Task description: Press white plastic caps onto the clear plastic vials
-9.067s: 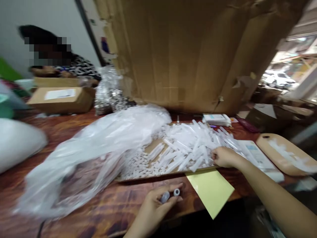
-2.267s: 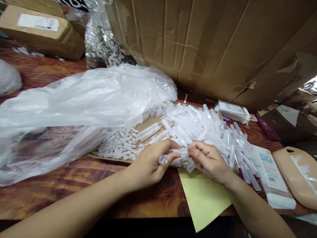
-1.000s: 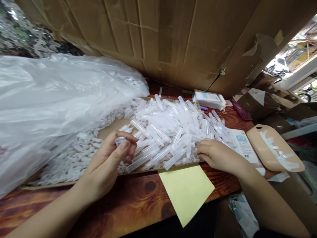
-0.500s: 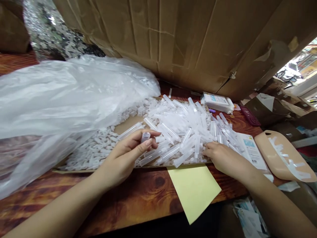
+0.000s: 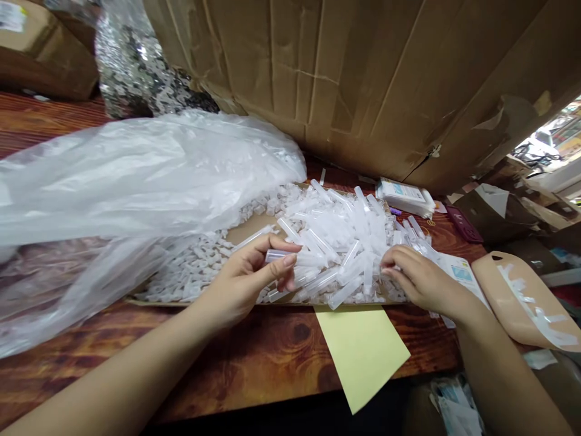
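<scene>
My left hand [image 5: 245, 275] is closed around a clear plastic tube [image 5: 275, 255], thumb and fingers pinching it above the pile. The tube lies roughly sideways. My right hand [image 5: 420, 278] is over the right end of the shallow cardboard tray, thumb and fingertips pinched together. Whatever lies between those fingertips is too small to make out. Between the hands is a heap of similar translucent tubes [image 5: 324, 242]. Many small white plastic pieces [image 5: 181, 272] fill the left part of the tray.
A big clear plastic bag [image 5: 149, 175] covers the tray's left side. Behind stands a large cardboard box [image 5: 318, 79]. A yellow paper sheet [image 5: 363, 351] hangs over the wooden table's edge. At right are a dark red phone-like object [image 5: 463, 224] and a beige board [image 5: 521, 303] with tape strips.
The tube in my left hand has turned from pointing at me to lying sideways. My right hand has lifted slightly from the tubes, fingertips still pinched. The view has shifted a little.
</scene>
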{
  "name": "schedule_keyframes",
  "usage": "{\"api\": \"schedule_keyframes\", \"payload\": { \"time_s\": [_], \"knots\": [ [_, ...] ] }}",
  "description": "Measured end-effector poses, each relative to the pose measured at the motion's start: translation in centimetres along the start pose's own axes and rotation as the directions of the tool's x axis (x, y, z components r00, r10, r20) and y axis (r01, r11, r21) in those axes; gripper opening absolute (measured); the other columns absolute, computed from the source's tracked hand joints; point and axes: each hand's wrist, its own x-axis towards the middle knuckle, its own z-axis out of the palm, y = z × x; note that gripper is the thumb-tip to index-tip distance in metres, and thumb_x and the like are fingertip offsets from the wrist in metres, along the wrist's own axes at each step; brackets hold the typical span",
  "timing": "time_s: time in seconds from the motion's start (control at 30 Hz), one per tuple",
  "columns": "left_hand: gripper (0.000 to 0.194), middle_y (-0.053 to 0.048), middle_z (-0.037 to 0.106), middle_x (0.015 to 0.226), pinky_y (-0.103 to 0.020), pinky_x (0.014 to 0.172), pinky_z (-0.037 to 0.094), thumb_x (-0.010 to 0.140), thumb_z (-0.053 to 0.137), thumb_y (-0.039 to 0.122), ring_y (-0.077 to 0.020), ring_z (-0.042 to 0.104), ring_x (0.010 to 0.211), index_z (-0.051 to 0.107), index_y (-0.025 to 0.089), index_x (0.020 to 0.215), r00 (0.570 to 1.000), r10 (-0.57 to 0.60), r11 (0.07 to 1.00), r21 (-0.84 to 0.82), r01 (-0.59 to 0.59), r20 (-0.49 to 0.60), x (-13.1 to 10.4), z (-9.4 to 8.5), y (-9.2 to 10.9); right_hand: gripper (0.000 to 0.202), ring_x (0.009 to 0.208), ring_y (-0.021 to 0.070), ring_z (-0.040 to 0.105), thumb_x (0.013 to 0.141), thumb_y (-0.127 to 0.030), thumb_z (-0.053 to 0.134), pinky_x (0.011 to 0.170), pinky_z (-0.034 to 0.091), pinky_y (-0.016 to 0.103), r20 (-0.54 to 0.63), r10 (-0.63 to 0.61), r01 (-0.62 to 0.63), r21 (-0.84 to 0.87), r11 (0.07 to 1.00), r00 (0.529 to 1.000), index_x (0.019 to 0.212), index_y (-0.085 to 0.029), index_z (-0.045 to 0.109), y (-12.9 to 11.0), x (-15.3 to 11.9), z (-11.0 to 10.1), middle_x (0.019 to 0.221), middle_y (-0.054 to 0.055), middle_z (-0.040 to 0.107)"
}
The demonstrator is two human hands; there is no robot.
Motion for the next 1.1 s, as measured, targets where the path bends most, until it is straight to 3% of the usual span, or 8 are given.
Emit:
{"api": "schedule_keyframes", "payload": {
  "time_s": [0.1,0.17,0.3,0.43,0.57,0.7,0.93,1.1],
  "knots": [
    [0.039,-0.002,0.072,0.062,-0.027,0.055,0.045,0.08,0.081,0.049,-0.0157,0.061,0.055,0.06,0.019,0.093,0.998,-0.015,0.998,-0.053,0.018,0.062,0.0,0.1,-0.1,0.013,0.085,0.0162,0.066,0.103,-0.02,0.045,0.076,0.055,0.032,-0.117,-0.018,0.041,0.198,0.979,0.993,0.109,-0.021,0.056,-1.1,1.9,-0.4,0.1,0.007,0.069],
    [0.038,-0.003,0.073,0.065,-0.026,0.054,0.045,0.08,0.08,0.048,-0.0167,0.064,0.057,0.056,0.02,0.091,0.995,-0.023,0.996,-0.084,0.031,0.092,0.0,0.2,-0.2,0.012,0.076,0.0132,0.066,0.104,-0.021,0.047,0.071,0.055,0.028,-0.222,-0.081,0.145,0.291,0.946,0.972,0.109,-0.021,0.058,-2.0,3.5,0.2,0.093,0.005,0.07],
    [0.038,0.003,0.067,0.06,-0.027,0.058,0.047,0.081,0.081,0.047,-0.0135,0.06,0.055,0.054,0.02,0.089,0.997,-0.009,0.995,-0.099,0.016,0.075,0.2,0.1,-0.6,0.005,0.078,0.0143,0.068,0.097,-0.02,0.063,0.072,0.057,0.029,-0.462,-0.225,0.396,0.316,0.862,0.858,0.101,-0.02,0.067,-3.7,6.1,2.5,0.086,0.004,0.07],
    [0.039,0.004,0.061,0.065,-0.025,0.056,0.043,0.079,0.081,0.048,-0.0094,0.053,0.054,0.054,0.02,0.086,0.999,-0.003,0.998,-0.067,0.006,0.05,0.2,-0.1,-1.2,0.009,0.078,0.016,0.072,0.09,-0.016,0.073,0.07,0.06,0.029,-0.564,-0.189,0.45,0.37,0.813,0.804,0.099,-0.019,0.071,-4.6,6.2,4.6,0.085,0.005,0.075],
    [0.036,0.003,0.059,0.07,-0.024,0.055,0.038,0.083,0.077,0.046,-0.0096,0.049,0.057,0.052,0.02,0.089,0.994,-0.069,0.994,-0.077,0.076,0.09,-0.1,-0.2,-1.8,0.01,0.078,0.0167,0.072,0.089,-0.012,0.072,0.07,0.061,0.028,-0.582,-0.253,0.507,0.327,0.798,0.773,0.095,-0.018,0.069,-5.0,5.6,5.1,0.083,0.005,0.075],
    [0.033,0.002,0.059,0.077,-0.025,0.056,0.035,0.088,0.071,0.047,-0.0103,0.046,0.058,0.049,0.022,0.092,0.987,-0.105,0.993,-0.046,0.112,0.123,-0.3,-0.4,-2.3,0.009,0.076,0.0156,0.07,0.094,-0.01,0.063,0.067,0.06,0.027,-0.526,-0.284,0.484,0.292,0.825,0.802,0.091,-0.019,0.064,-5.2,5.1,4.9,0.081,0.005,0.072],
    [0.034,0.002,0.052,0.076,-0.027,0.057,0.037,0.092,0.062,0.054,-0.0136,0.044,0.062,0.048,0.023,0.088,0.983,-0.088,0.976,0.213,0.052,0.163,-0.5,-0.3,-1.5,0.018,0.075,0.0167,0.067,0.095,-0.006,0.048,0.068,0.058,0.029,-0.408,-0.341,0.44,0.178,0.88,0.847,0.093,-0.018,0.061,-5.5,4.1,6.2,0.08,0.006,0.069],
    [0.029,0.001,0.054,0.078,-0.028,0.062,0.038,0.096,0.057,0.051,-0.0151,0.045,0.068,0.051,0.023,0.09,0.975,-0.088,0.952,0.306,0.021,0.205,-0.6,-0.9,-1.2,0.015,0.072,0.0139,0.065,0.104,-0.027,0.052,0.067,0.053,0.024,-0.418,-0.243,0.338,0.171,0.925,0.876,0.097,-0.018,0.063,-5.4,4.1,5.9,0.083,0.005,0.071]
  ]
}}
